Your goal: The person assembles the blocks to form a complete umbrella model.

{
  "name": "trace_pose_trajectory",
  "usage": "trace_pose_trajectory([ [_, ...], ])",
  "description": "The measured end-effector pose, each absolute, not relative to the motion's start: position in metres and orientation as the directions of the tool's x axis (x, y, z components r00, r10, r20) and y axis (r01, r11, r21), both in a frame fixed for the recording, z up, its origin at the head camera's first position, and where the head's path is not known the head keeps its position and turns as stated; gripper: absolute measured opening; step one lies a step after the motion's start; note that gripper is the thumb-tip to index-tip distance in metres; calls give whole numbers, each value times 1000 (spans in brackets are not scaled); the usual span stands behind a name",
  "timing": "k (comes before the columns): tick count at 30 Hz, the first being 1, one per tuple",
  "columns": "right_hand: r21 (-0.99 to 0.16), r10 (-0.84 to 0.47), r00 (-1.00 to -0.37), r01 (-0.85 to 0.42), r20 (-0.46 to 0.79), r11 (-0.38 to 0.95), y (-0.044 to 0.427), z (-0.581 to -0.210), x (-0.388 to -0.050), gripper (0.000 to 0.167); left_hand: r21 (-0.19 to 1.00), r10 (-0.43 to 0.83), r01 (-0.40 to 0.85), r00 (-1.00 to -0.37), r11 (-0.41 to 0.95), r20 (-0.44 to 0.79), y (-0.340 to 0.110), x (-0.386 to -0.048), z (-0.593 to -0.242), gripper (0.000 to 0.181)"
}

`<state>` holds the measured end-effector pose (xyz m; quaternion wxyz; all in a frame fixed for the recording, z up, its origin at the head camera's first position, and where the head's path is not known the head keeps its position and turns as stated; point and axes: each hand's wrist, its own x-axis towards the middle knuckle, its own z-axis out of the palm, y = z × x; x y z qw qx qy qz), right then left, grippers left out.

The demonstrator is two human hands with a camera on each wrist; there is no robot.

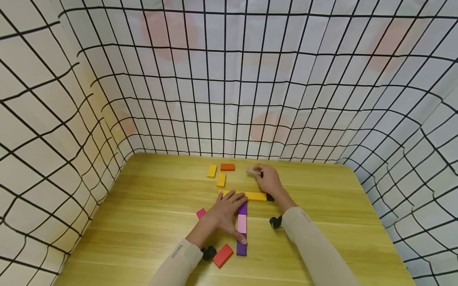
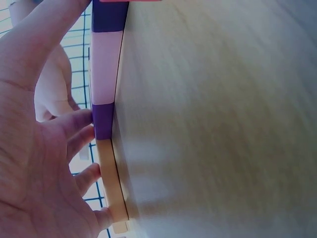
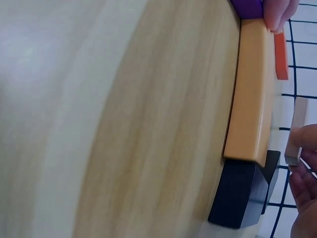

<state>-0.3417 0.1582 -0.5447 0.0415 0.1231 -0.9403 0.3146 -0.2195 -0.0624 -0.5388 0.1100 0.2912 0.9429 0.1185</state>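
On the bench (image 1: 358,230), the left hand (image 1: 226,212) is spread against a purple-and-pink row (image 1: 242,223) and a yellow bar (image 1: 256,196). Beyond the bar, a pale block (image 1: 250,171) is held in the pinching grip of the right hand (image 1: 268,179). The row could be skewed if the left hand were dragged; the block, dropped if pinched too slackly.

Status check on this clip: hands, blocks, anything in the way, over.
Left hand spread across yellow bar and purple-and-pink column. Right hand pinching pale block. Bar and column form a T. Loose red block beside column's near end.
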Motion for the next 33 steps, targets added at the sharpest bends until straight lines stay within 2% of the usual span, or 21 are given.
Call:
trace_pose_trajectory([
  [18, -566, -236, -964, -265, 125, 781, 148, -556, -352, 24, 277, 581, 531, -801, 801, -144, -64, -220, -538, 139],
  [23, -551, -268, -954, -296, 133, 780, 152, -556, -348, 37, 273, 581, 533, -802, 801, -141, -63, -219, -540, 139],
  [30, -463, -366, -912, -409, 185, 786, 163, -553, -338, 54, 275, 582, 533, -801, 800, -141, -63, -219, -540, 140],
  [33, -431, -397, -902, -431, 171, 793, 168, -552, -333, 64, 279, 579, 529, -803, 802, -142, -63, -219, -540, 140],
])
